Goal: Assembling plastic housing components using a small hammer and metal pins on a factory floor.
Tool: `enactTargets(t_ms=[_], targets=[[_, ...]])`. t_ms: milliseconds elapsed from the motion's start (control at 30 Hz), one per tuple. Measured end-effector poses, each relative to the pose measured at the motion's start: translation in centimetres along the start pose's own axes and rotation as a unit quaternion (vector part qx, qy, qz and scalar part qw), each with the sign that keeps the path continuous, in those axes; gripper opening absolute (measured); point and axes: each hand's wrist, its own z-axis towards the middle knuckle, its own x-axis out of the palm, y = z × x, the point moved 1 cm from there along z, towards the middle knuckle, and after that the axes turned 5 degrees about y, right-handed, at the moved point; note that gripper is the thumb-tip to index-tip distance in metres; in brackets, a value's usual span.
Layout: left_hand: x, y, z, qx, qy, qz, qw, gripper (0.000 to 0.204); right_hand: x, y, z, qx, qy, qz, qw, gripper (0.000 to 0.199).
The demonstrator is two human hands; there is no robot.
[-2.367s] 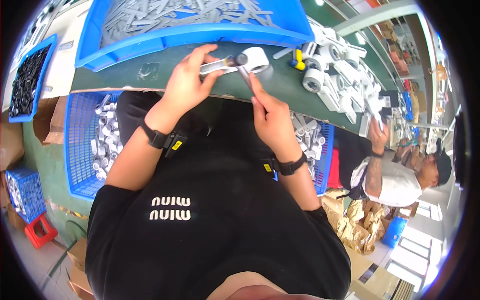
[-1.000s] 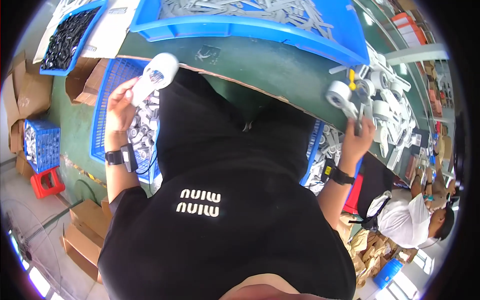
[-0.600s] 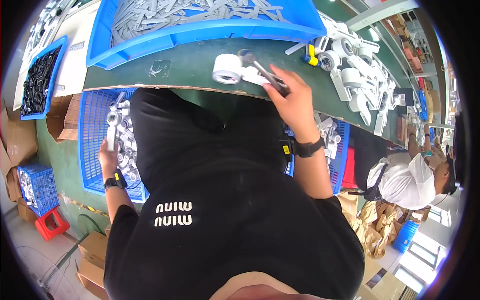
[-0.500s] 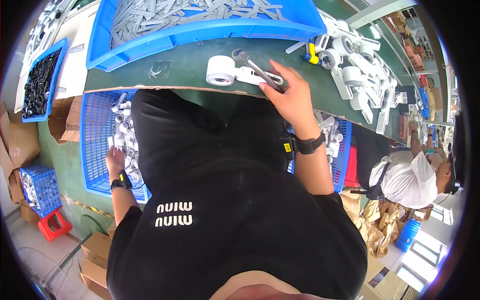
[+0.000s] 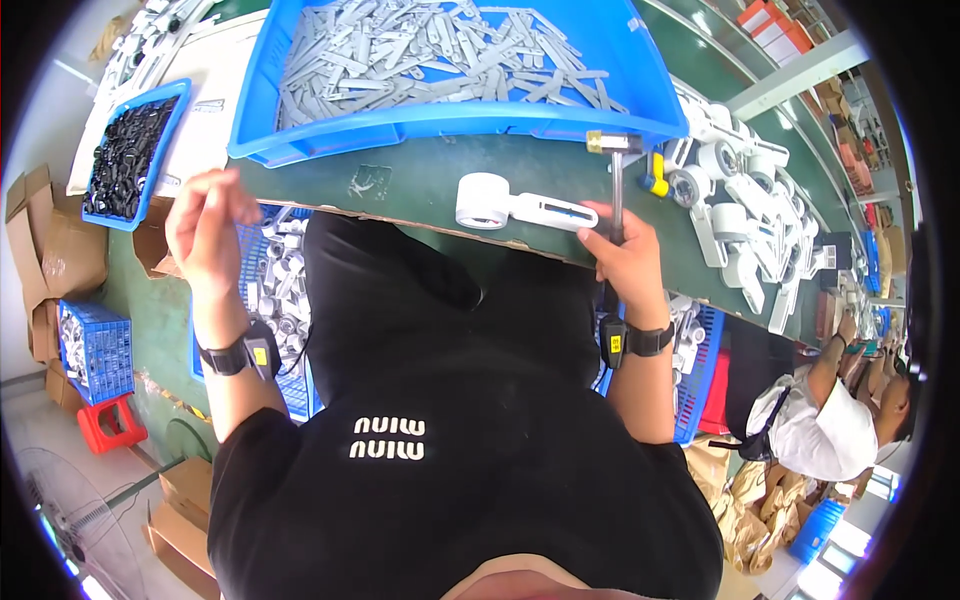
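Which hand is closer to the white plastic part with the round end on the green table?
Right. The right hand grips a small hammer and sits right beside the white part. The left hand is raised far off to its left, past the table edge.

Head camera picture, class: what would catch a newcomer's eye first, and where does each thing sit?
The big blue bin heaped with grey flat metal pieces fills the top of the view, at the far edge of the green bench. Just below it lies a white plastic part, with the right hand gripping a small hammer beside it. The left hand is raised off the bench's left end.
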Motion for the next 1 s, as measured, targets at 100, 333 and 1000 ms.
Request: enactTargets(t_ms=[100,333,1000], targets=[[4.9,-1.4,6.3,0.035,0.027,0.268,0.962,0.024,0.6,0.3,-0.6,-0.007,0.003,-0.042,0.999,0.034],[5.3,9.1,18.3,-0.064,0.199,0.551,0.808,0.024,0.3,-0.5,-0.8,-0.071,-0.025,0.061,0.995,0.040],[9.8,13.8,20.6,-0.157,0.289,0.671,0.664,0.032,0.5,-1.4,-1.4,-0.113,-0.043,0.094,0.988,0.035]])
